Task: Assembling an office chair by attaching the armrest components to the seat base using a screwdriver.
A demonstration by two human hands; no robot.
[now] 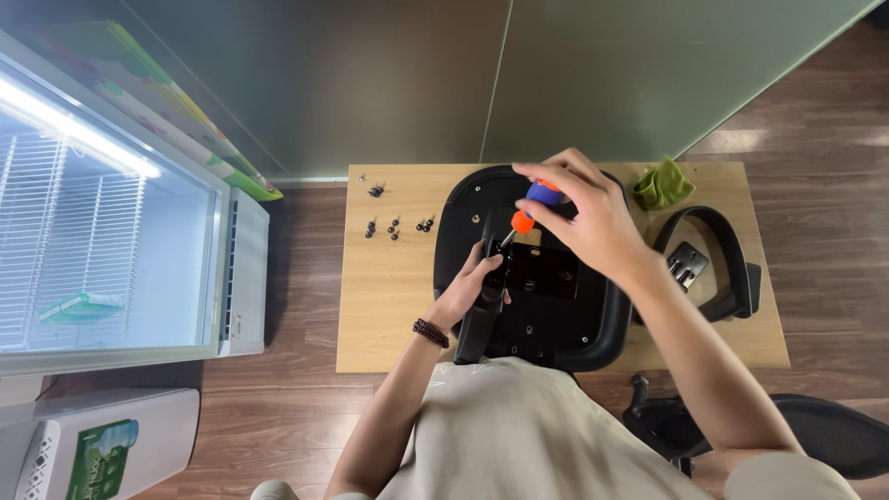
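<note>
While right hand (593, 218) fingers pinch screwdriver (532, 206) — left hand (474, 282) fingers wrapped round black armrest bracket (482, 315), on chair seat (556, 315)

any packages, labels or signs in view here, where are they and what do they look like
Green printed panel: bottom left, on the top of a white box-shaped appliance on the floor; rectangular, green with pale marks.
Colourful printed board: along the far edge of the lit freezer, top left; long strip, green, yellow and pink.
No screens visible.
</note>
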